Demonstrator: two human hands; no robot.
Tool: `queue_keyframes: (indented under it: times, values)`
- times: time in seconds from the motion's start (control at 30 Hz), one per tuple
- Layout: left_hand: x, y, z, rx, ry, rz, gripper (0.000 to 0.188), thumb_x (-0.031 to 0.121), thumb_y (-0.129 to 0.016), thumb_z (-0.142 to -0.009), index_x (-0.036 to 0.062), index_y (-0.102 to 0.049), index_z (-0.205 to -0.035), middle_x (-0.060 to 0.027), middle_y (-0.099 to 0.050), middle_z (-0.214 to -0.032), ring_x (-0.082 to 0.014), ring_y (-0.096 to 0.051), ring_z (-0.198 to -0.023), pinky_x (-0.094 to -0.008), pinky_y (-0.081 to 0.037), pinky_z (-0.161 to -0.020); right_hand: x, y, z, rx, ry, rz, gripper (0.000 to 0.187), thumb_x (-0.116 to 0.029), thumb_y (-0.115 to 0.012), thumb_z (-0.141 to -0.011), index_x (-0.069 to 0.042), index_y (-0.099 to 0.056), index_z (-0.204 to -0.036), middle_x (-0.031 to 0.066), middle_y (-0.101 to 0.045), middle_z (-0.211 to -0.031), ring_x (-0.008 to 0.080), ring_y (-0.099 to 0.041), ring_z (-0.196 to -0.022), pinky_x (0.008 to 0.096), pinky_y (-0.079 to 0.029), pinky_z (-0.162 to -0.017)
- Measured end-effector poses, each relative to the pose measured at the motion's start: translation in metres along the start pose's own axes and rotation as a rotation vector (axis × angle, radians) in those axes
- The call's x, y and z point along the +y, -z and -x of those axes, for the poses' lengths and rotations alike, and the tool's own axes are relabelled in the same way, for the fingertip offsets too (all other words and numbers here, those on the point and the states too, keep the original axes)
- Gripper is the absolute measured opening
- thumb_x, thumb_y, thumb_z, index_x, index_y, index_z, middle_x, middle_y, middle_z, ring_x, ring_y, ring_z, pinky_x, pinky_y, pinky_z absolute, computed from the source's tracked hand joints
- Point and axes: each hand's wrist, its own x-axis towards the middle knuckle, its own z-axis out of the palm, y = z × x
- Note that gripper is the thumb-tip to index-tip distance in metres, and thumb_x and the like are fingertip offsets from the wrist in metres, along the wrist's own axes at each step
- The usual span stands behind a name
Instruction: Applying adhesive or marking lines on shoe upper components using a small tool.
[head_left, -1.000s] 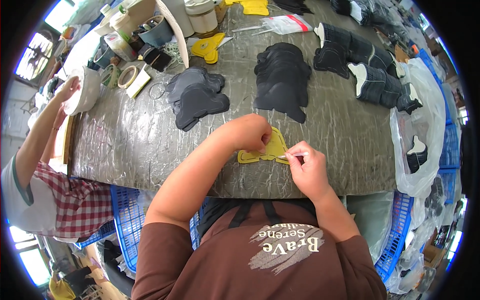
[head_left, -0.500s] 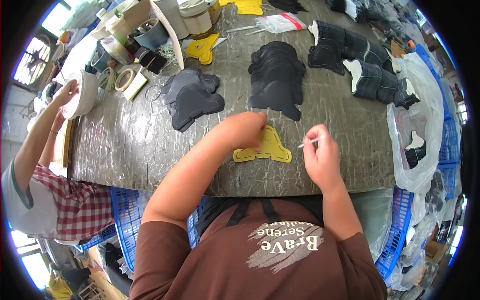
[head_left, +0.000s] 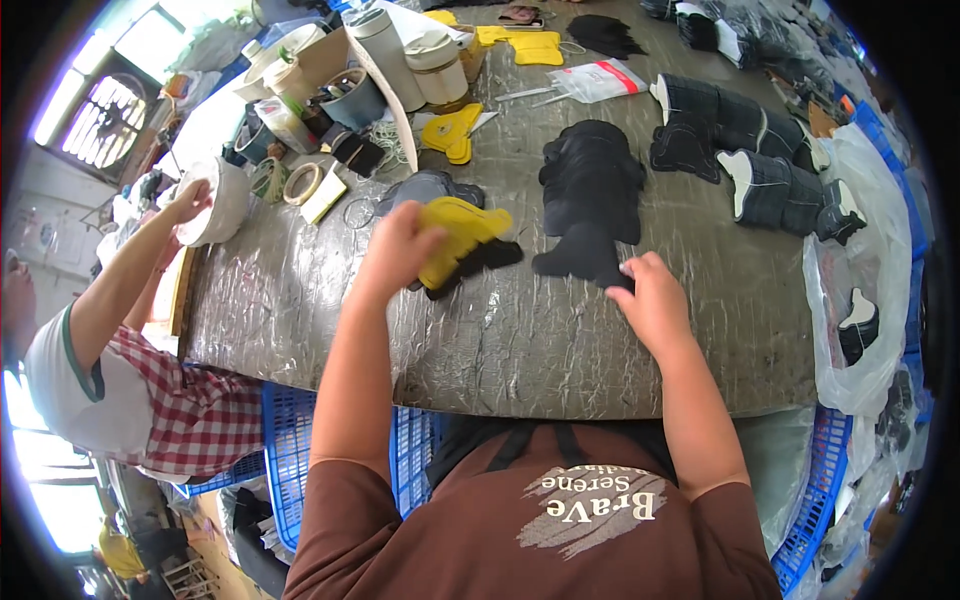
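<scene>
Clock-face centred on the bare tabletop in front of the worker, 12 pointing away from the body.

Largest first: the grey-brown table (head_left: 740,370), its surface creased and shiny. At 1 o'clock lay the overlapping black stack (head_left: 592,185), its layers fanned toward the worker. At 11 sat the smaller dark pile (head_left: 432,187), partly hidden.

Hands: the left hand (head_left: 403,245), at 11, was closed on the left edge of the yellow template (head_left: 462,228), thumb across the face, other fingers largely out of sight. The template stood tilted over the dark pile, with a black piece (head_left: 488,257) showing beneath its lower right edge; whether the two touched, I could not tell.

The right hand (head_left: 655,295), at 2, had thumb and forefinger nearly together around the near right corner of the front black piece (head_left: 578,252), at the stack's near end. Smallest item: a pale speck at those fingertips, too small to identify.

Handling, my judgement: the right pinch needed one layer only, taken at the corner and drawn low toward 6 so the fanned layers behind kept their order. The left called for an edge grip, without flexing the template or dragging the pile below.
</scene>
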Motion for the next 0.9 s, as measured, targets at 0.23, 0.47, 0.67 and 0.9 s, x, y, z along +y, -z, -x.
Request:
queue_keyframes:
  times: [0.23, 0.47, 0.67, 0.9]
  values:
    - [0.014, 0.002, 0.021, 0.034, 0.223, 0.416, 0.016, 0.012, -0.067, -0.085, -0.0006, -0.065, -0.095, -0.0048, -0.065, -0.079, -0.01, -0.06, -0.072, -0.0292, -0.05, -0.065, -0.017, -0.005, 0.059, -0.177, 0.152, -0.13, 0.038, -0.017, -0.082, -0.068, -0.005, -0.063, -0.099, 0.0115, -0.058, -0.098, 0.0318, -0.063, -0.085, 0.0409, -0.051, -0.071]
    - [0.066, -0.081, 0.08, -0.22, -0.037, 0.162, 0.04, 0.016, -0.078, -0.076, -0.003, -0.064, -0.108, -0.0136, -0.066, -0.088, -0.0219, -0.063, -0.078, -0.0339, -0.051, -0.071, -0.018, -0.011, 0.07, -0.038, 0.247, -0.114, 0.049, -0.017, -0.082, -0.066, -0.005, -0.059, -0.108, 0.009, -0.055, -0.098, 0.0301, -0.062, -0.085, 0.0411, -0.051, -0.071]
    - [0.068, -0.065, 0.116, -0.214, -0.208, -0.034, 0.051, 0.019, -0.081, -0.07, -0.0032, -0.063, -0.111, -0.0176, -0.06, -0.113, -0.0362, -0.054, -0.105, -0.0425, -0.045, -0.091, -0.019, -0.01, 0.075, -0.054, 0.191, -0.14, 0.036, -0.016, -0.079, -0.07, -0.005, -0.064, -0.1, 0.0073, -0.056, -0.095, 0.0274, -0.061, -0.086, 0.0392, -0.051, -0.072]
    - [0.059, -0.08, 0.141, -0.068, -0.303, -0.032, 0.027, 0.004, -0.076, -0.071, -0.0026, -0.068, -0.097, -0.0143, -0.063, -0.112, -0.0325, -0.057, -0.096, -0.04, -0.049, -0.085, -0.019, -0.011, 0.074, -0.023, 0.203, -0.135, 0.036, -0.017, -0.079, -0.07, -0.005, -0.064, -0.101, 0.0067, -0.056, -0.094, 0.0266, -0.061, -0.083, 0.0388, -0.051, -0.07]
